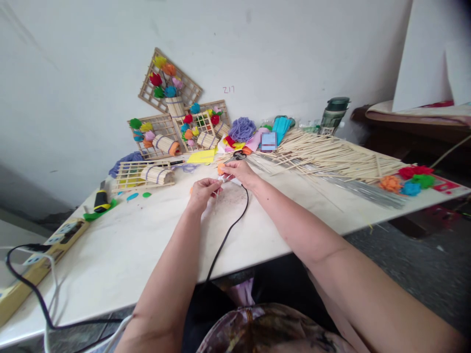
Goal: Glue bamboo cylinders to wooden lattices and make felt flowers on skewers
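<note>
Near the middle of the table, my left hand [202, 192] and my right hand [239, 172] work close together, both with fingers pinched. A small orange fabric flower piece [221, 169] shows at my right fingertips. Between the two hands is a small white piece [221, 179], with a thin pale strand hanging below it; its kind is unclear. My left thumb and fingers close on something at that spot that is too small to name. Another bit of orange [191, 190] peeks out beside my left hand. A black cord [228, 230] runs from near my right wrist over the table's front edge.
Stick lattices with coloured flowers [170, 91] lean on the wall. Purple yarn [242, 129], many wooden sticks [331, 154] and wires [371, 192] lie behind and right. A dark green bottle [334, 115] stands at back. Left are a yellow-black cutter [101, 200] and a power strip [62, 245].
</note>
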Available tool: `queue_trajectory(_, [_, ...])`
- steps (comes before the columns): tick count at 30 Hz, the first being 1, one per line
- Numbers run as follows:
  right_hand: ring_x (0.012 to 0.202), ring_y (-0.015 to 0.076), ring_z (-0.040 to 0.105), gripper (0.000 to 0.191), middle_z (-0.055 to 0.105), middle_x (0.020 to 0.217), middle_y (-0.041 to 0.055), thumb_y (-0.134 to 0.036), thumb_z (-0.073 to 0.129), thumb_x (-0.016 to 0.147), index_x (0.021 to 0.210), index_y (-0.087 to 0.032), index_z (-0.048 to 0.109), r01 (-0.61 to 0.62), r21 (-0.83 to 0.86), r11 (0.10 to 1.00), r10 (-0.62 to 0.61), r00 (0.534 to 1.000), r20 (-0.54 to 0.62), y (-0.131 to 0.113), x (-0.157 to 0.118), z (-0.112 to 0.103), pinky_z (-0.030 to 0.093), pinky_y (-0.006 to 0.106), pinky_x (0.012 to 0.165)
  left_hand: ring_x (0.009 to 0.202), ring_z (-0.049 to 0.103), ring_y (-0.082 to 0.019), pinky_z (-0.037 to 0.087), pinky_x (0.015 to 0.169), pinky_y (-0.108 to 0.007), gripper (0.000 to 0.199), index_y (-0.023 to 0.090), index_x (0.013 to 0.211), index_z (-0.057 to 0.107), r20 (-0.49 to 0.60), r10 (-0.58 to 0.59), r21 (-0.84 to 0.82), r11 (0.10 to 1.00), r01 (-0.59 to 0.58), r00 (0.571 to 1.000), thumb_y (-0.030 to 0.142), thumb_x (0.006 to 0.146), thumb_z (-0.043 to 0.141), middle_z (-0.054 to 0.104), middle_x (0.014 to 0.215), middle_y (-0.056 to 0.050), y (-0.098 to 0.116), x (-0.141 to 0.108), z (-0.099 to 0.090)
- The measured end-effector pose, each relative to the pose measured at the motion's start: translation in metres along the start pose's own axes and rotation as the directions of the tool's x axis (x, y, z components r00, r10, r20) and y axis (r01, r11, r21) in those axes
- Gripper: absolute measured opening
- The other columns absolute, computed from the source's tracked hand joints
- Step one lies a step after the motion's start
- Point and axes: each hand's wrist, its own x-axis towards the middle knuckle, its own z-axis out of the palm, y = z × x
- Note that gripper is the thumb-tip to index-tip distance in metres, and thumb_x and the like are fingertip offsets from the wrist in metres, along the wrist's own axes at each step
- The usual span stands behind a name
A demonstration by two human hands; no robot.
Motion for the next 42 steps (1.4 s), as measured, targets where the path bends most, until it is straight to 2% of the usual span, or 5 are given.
queue_trajectory(5, [0.05, 0.0067, 0.053, 0.022, 0.063, 0.057, 0.0011, -0.033, 0.07, 0.063, 0.059, -0.013, 0.063, -0.027, -0.003, 1.0, 0.027, 0.999, -0.031, 0.0034, -0.0001, 0.0061, 0.042, 0.018, 0.05, 0.045, 0.047, -0.007, 0.034, 0.045, -0.021, 0.031, 0.014, 0.059, 0.061, 0.004, 0.002, 0.007, 1.0, -0.002, 1.0, 0.041, 0.055, 0.076, 0.06, 0.053, -0.002, 0.0006, -0.001, 0.0021])
queue_trajectory(12, [0.044, 0.0055, 0.048, 0.017, 0.06, 0.049, -0.0008, -0.026, 0.07, 0.062, 0.055, -0.013, 0.061, -0.013, -0.017, 1.0, 0.013, 0.999, -0.039, 0.0034, 0.0013, 0.006, 0.04, 0.018, 0.047, 0.045, 0.048, -0.007, 0.034, 0.045, -0.021, 0.032, 0.014, 0.059, 0.061, 0.016, 0.0, 0.016, 1.0, 0.0, 1.0, 0.042, 0.055, 0.076, 0.06, 0.054, -0.002, 0.0004, -0.0016, 0.0037])
queue_trajectory(22, [0.052, 0.0068, 0.054, 0.017, 0.065, 0.062, 0.0008, -0.031, 0.068, 0.064, 0.065, -0.014, 0.064, -0.009, 0.018, 1.0, 0.01, 0.999, -0.034, 0.0017, -0.0009, 0.0046, 0.042, 0.018, 0.049, 0.045, 0.047, -0.007, 0.033, 0.045, -0.02, 0.03, 0.014, 0.061, 0.061, 0.025, 0.001, -0.022, 1.0, 0.0, 1.0, 0.039, 0.057, 0.076, 0.06, 0.053, -0.001, -0.0011, -0.0004, 0.0019])
queue_trajectory(35, [0.046, 0.0054, 0.046, 0.012, 0.06, 0.055, -0.0026, -0.025, 0.069, 0.06, 0.059, -0.015, 0.063, 0.092, 0.071, 0.993, -0.085, 0.992, -0.098, 0.0039, 0.0019, 0.0059, 0.038, 0.02, 0.049, 0.044, 0.047, -0.007, 0.034, 0.045, -0.02, 0.031, 0.013, 0.061, 0.062, 0.049, -0.006, -0.035, 0.999, 0.007, 0.999, 0.039, 0.056, 0.077, 0.06, 0.053, -0.001, -0.0013, -0.0006, 0.0027])
queue_trajectory(42, [0.048, 0.0056, 0.046, 0.014, 0.063, 0.06, -0.0011, -0.028, 0.069, 0.059, 0.062, -0.015, 0.065, 0.085, 0.047, 0.995, -0.078, 0.989, -0.127, 0.0044, 0.0026, 0.006, 0.039, 0.02, 0.051, 0.046, 0.048, -0.007, 0.035, 0.046, -0.02, 0.033, 0.013, 0.065, 0.063, 0.071, -0.045, -0.051, 0.997, 0.049, 0.996, 0.041, 0.055, 0.078, 0.061, 0.055, -0.001, -0.0025, -0.0002, 0.0011])
